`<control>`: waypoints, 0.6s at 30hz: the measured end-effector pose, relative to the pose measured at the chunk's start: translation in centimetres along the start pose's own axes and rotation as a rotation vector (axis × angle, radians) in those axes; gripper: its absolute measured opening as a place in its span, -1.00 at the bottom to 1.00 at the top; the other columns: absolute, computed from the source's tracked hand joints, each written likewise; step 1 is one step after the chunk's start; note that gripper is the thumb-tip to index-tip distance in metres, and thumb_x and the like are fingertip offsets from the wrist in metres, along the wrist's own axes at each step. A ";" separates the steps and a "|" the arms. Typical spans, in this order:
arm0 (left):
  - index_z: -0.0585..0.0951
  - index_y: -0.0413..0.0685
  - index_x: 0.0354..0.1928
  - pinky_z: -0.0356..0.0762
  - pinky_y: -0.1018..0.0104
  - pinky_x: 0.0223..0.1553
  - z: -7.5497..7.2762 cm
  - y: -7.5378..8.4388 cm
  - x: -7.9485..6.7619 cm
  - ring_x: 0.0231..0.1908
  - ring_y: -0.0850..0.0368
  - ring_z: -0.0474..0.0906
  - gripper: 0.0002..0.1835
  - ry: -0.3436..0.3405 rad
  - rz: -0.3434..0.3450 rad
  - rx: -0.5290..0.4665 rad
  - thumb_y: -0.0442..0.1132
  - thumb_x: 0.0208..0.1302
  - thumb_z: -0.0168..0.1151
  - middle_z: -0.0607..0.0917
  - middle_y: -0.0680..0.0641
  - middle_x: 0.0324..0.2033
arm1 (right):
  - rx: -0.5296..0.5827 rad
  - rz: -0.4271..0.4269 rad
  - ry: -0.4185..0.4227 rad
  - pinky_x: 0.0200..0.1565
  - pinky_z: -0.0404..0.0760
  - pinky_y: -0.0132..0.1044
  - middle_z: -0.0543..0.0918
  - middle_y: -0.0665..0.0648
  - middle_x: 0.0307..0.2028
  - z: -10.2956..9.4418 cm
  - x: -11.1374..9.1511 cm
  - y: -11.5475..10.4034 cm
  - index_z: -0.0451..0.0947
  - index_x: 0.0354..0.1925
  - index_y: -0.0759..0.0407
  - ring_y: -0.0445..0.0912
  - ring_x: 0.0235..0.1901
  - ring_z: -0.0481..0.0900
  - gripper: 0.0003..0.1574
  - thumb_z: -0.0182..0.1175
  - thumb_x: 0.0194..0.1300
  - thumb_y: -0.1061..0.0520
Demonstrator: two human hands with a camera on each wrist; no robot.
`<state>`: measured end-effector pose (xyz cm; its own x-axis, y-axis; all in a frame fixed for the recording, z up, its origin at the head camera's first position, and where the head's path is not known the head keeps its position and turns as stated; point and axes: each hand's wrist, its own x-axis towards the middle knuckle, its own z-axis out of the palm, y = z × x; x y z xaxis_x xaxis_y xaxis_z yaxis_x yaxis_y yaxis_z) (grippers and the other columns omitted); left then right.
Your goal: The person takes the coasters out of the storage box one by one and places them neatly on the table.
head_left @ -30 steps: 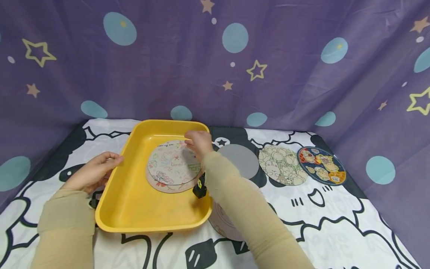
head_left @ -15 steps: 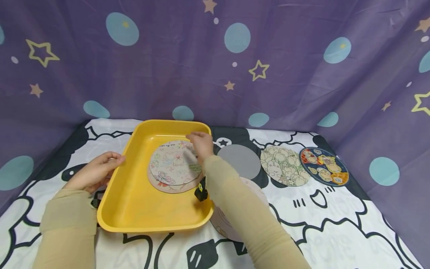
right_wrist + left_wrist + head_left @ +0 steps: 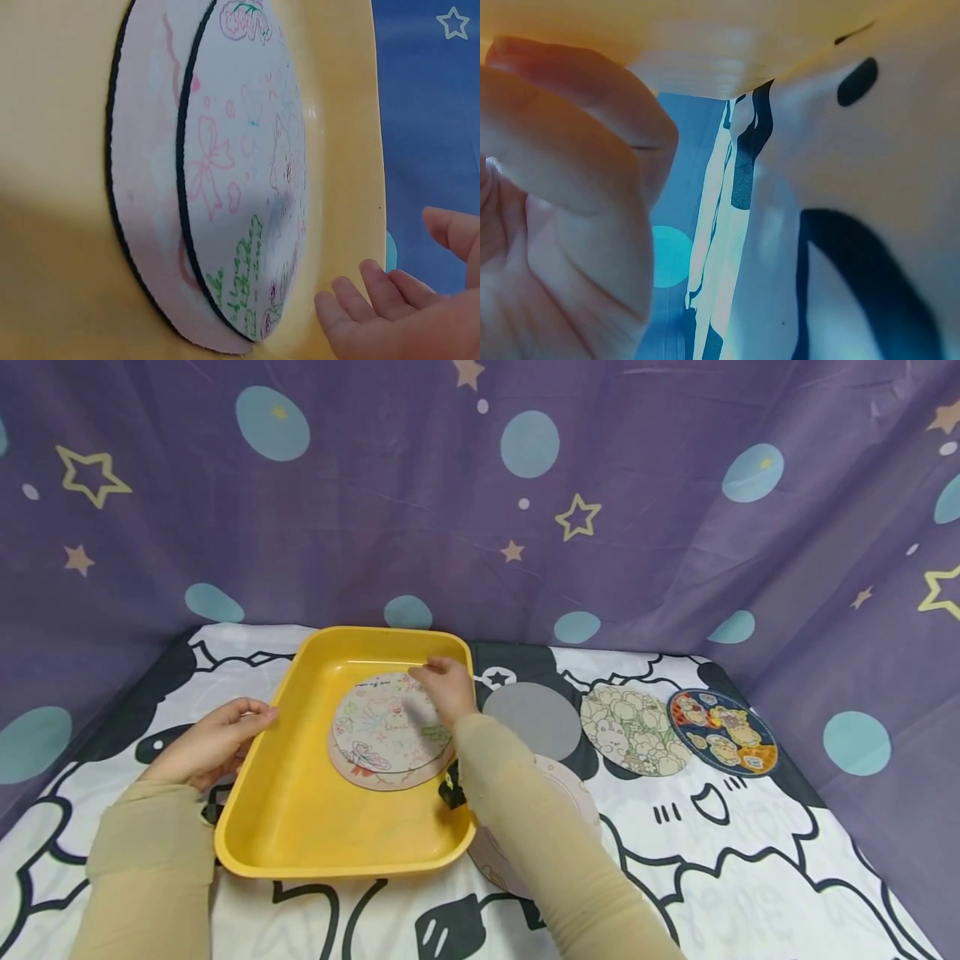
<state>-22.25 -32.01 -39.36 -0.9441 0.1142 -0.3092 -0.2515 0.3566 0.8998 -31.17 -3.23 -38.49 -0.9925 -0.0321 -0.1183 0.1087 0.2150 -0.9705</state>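
A yellow tray [image 3: 345, 827] sits on the patterned cloth. Two round, thin coasters lie inside it: a white one with coloured doodles [image 3: 386, 718] overlaps a pink one [image 3: 375, 781]. My left hand [image 3: 213, 739] holds the tray's left rim; the left wrist view has its bent fingers [image 3: 592, 142] against the outer wall. Over the far right part of the tray hovers my right hand [image 3: 447, 689], beside the doodled coaster. In the right wrist view its fingers [image 3: 390, 300] are relaxed, apart from the coasters and holding nothing.
Right of the tray lie a plain grey disc [image 3: 532, 720], a green-and-cream leafy coaster [image 3: 637, 728] and a dark blue coaster with cartoon figures [image 3: 723, 731]. Another pink coaster [image 3: 498, 864] is partly hidden under my right forearm. A purple curtain [image 3: 480, 568] rises behind.
My right hand has turned slightly, its fingertips shifting a little over the tray. The head view has shifted slightly. My left hand stays on the rim, and the coasters keep their places.
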 end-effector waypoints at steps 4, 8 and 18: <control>0.20 -0.22 0.15 0.66 0.23 -0.36 0.0 -0.1 0.1 -0.37 0.19 0.66 -0.45 -0.002 0.002 0.006 0.15 0.52 -0.07 0.67 0.07 -0.30 | -0.059 0.006 -0.016 0.30 0.45 -0.10 0.55 0.20 0.24 0.1 0.1 0.2 0.39 0.33 0.26 0.05 0.23 0.51 -0.32 0.26 0.35 0.03; 0.20 -0.21 0.15 0.64 0.25 -0.38 -0.1 -0.1 0.1 -0.38 0.20 0.65 -0.46 0.002 0.006 0.012 0.14 0.52 -0.08 0.66 0.07 -0.31 | -0.128 0.003 -0.033 0.35 0.38 -0.09 0.50 0.19 0.30 0.1 0.1 0.4 0.35 0.36 0.25 0.06 0.30 0.44 -0.28 0.26 0.35 0.00; 0.20 -0.19 0.14 0.66 0.25 -0.36 0.0 -0.1 0.2 -0.39 0.20 0.65 -0.48 0.000 -0.002 0.003 0.13 0.53 -0.07 0.66 0.07 -0.32 | -0.236 0.073 -0.065 0.40 0.30 -0.03 0.40 0.16 0.39 0.0 0.1 0.5 0.29 0.41 0.18 0.06 0.35 0.37 -0.22 0.26 0.35 -0.06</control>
<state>-22.38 -31.98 -39.47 -0.9437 0.1134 -0.3107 -0.2525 0.3599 0.8982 -31.19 -3.17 -39.01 -0.9760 -0.0689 -0.2066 0.1560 0.4410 -0.8839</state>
